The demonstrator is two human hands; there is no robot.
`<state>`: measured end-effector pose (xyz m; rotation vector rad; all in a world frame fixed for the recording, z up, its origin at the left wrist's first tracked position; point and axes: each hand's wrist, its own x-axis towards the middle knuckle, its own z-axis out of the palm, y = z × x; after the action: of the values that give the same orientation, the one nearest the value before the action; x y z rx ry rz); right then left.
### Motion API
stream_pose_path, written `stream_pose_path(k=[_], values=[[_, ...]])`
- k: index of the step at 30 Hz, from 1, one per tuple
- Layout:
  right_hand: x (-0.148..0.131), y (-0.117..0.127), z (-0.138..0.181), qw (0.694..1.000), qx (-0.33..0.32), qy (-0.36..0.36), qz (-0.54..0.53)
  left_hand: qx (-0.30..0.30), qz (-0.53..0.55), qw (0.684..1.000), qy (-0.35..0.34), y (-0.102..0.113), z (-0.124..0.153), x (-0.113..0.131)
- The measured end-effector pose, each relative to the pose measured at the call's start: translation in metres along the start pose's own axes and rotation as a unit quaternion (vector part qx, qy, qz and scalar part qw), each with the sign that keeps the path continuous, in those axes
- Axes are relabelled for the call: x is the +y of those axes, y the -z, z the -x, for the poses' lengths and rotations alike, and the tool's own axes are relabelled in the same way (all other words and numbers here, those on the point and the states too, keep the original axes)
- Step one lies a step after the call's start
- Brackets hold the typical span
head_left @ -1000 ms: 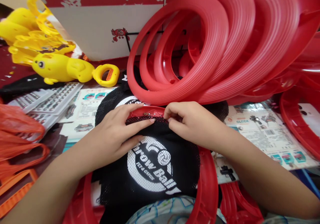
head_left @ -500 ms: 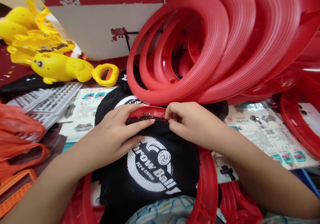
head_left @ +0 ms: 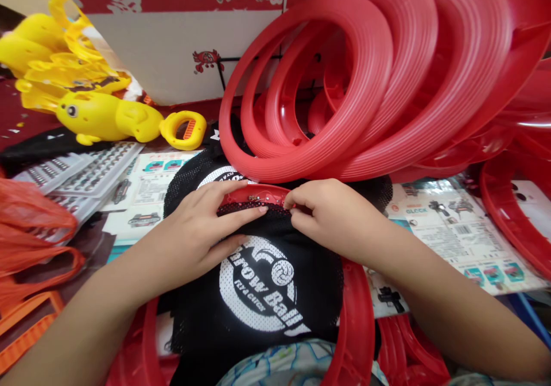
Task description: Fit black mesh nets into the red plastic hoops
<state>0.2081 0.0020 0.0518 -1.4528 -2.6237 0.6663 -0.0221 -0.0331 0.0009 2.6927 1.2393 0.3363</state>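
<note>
A black mesh cloth (head_left: 193, 317) printed with white "Throw Ball" lettering lies across a red plastic ring (head_left: 359, 311) in front of me. At the ring's far side the cloth's edge leaves a strip of red channel bare, with small metallic bits in it. My left hand (head_left: 206, 214) rests flat on that edge, fingers apart, pressing cloth against the ring. At the right end of the strip my right hand (head_left: 322, 208) is closed in a pinch with bent fingers. Whatever is between its fingertips is hidden.
Several red rings (head_left: 310, 168) lean in a pile behind my hands. To the left are a yellow animal-shaped toy (head_left: 103, 113), clear trays of small metal parts (head_left: 97, 171) and an orange plastic bag (head_left: 30, 214). Printed card sheets (head_left: 456, 231) lie underneath, and a red-and-white carton (head_left: 155, 53) stands behind.
Both hands stay in nearly the same place, the left flat and the right pinching. The view has shifted very slightly.
</note>
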Motion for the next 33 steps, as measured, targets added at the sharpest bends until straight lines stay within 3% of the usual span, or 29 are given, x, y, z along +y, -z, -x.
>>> stream_pose_path(k=[11, 22, 28, 33], values=[[-0.004, -0.01, 0.003, 0.987, 0.026, 0.074, 0.141, 0.034, -0.067, 0.997, -0.014, -0.011, -0.004, 0.011], [-0.007, 0.002, 0.011, 0.996, -0.002, 0.027, 0.081, 0.026, -0.024, 0.999, 0.013, -0.006, -0.005, 0.009], [-0.004, 0.01, 0.019, 0.994, 0.007, 0.028, 0.106, 0.024, 0.081, 0.991, 0.103, 0.005, -0.003, -0.008], [-0.005, 0.01, 0.018, 0.998, 0.014, 0.009, 0.057, 0.038, 0.045, 0.992, 0.113, 0.014, -0.003, -0.017]])
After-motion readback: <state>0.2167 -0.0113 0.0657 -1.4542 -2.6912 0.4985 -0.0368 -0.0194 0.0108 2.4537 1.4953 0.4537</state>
